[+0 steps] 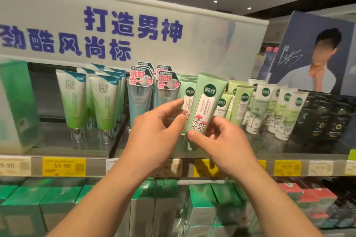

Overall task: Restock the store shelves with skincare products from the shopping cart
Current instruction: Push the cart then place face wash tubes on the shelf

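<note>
Above the shelf (250, 155), both hands pinch a pale-green soft plastic tube (205, 102) (light, squashy), right hand (221, 140) and left hand (158, 129) fingers gripping low.

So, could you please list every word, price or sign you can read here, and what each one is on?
"打造男神" and "劲酷风尚标": white header sign above the shelf.
"洗卸合一": pink hang tags on the grey-blue tubes.
"55.90": yellow price tag on the shelf edge.
"9.90", partly cut off: pale price tag at far left.
Round logo and label on the green tube, held by both hands: too small to read.
Other price tags: blurred.
</note>
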Tool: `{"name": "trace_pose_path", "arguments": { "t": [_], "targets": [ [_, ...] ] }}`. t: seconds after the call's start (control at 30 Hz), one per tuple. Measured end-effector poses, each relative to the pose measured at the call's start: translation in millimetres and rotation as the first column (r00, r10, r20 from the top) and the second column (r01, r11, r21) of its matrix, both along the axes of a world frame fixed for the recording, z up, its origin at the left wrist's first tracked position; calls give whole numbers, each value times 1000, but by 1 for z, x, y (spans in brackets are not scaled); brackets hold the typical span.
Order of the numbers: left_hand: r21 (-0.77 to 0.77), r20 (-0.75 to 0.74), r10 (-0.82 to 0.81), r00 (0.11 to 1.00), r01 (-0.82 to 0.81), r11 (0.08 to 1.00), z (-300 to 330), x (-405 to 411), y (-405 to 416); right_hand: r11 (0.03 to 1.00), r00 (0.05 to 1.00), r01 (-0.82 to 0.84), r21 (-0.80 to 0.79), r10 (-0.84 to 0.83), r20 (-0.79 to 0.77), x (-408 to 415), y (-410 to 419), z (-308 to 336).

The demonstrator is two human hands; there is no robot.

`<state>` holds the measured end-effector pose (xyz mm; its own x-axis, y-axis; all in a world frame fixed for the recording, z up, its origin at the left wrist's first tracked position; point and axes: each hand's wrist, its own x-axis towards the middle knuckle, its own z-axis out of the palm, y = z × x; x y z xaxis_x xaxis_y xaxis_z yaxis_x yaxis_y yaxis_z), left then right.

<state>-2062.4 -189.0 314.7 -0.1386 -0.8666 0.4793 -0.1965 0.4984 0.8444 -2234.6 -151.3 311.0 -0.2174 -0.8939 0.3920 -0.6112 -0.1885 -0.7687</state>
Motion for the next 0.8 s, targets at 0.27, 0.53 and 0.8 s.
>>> {"name": "trace_pose_path", "arguments": {
  "t": [0.27, 0.53, 0.8],
  "targets": [
    [-63, 363, 81, 928, -62, 996, -7, -10, -6, 988, 961, 135, 69, -114, -250, -4, -37, -9],
    [-58, 492, 116, 863, -101, 993, -12, -15, -12, 987, 948, 129, 90, -97, -304, -7, -50, -13],
    [-50, 571, 124, 812, -116, 992, -21, -15, -20, 988, 949, 139, 72, -112, -295, -6, -55, -17]
  ]
}}
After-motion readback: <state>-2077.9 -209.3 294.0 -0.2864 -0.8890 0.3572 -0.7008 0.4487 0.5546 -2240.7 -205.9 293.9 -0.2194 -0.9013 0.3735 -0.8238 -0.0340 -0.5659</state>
